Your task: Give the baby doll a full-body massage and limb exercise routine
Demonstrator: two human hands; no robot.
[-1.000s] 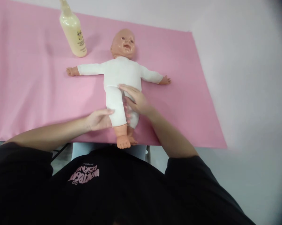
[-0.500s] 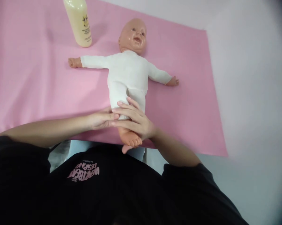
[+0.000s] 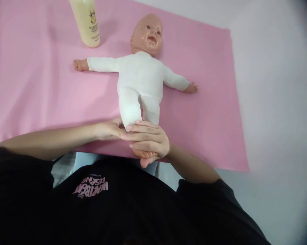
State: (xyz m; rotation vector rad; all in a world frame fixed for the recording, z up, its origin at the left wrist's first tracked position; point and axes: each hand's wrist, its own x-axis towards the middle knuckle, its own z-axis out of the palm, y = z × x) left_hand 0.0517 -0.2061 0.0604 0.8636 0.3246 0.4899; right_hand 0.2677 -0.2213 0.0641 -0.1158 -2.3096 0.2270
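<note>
A baby doll [image 3: 140, 75] with a white cloth body lies face up on a pink mat [image 3: 201, 112], arms spread, its feet toward me. From the left, my left hand [image 3: 111, 130] grips the doll's lower leg, the fingers passing behind it. My right hand [image 3: 150, 137] lies across the front of the lower legs with its fingers wrapped over them, just above a foot [image 3: 143, 153]. The fingertips of my right hand meet the thumb side of my left hand. The doll's ankles are hidden under my right hand.
A pale yellow bottle [image 3: 88, 25] stands on the mat at the upper left, beyond the doll's outstretched arm. The mat's near edge runs just below the doll's feet, close to my black shirt [image 3: 122, 204].
My right hand has slid down the doll's legs toward the feet, covering more of the ankle. The doll's head and the bottle appear slightly higher in view.
</note>
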